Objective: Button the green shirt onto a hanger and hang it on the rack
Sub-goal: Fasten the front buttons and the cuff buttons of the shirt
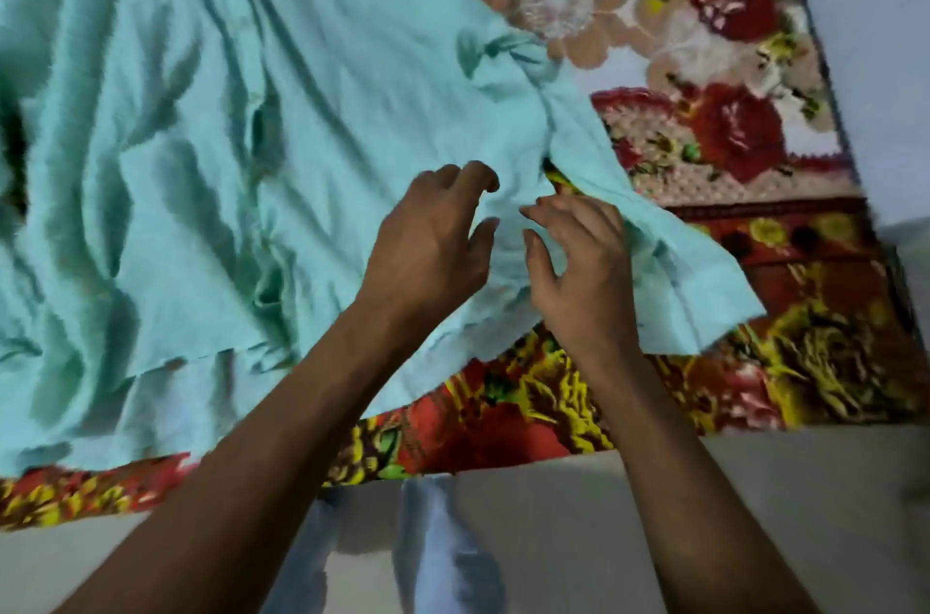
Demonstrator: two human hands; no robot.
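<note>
From the head camera we're looking straight down on the green shirt (211,170), spread rumpled across a floral blanket (755,120), its body running away to our left and one loose edge trailing right toward the blanket's border. Both our hands hover over that right-hand part of the cloth, nearly meeting. Our left hand (433,241) has its fingers curled loosely, tips down by the fabric, nothing clearly pinched; our right hand (578,251) is spread and relaxed, fingertips grazing a fold just beside the left thumb. The fabric lies directly under and ahead of both sets of fingers, so either hand is equally close. The front opening seems to run up the shirt's middle, well left of us. No hanger or rack shows here. Below, pale floor (755,513) and our trouser legs (438,553).
</note>
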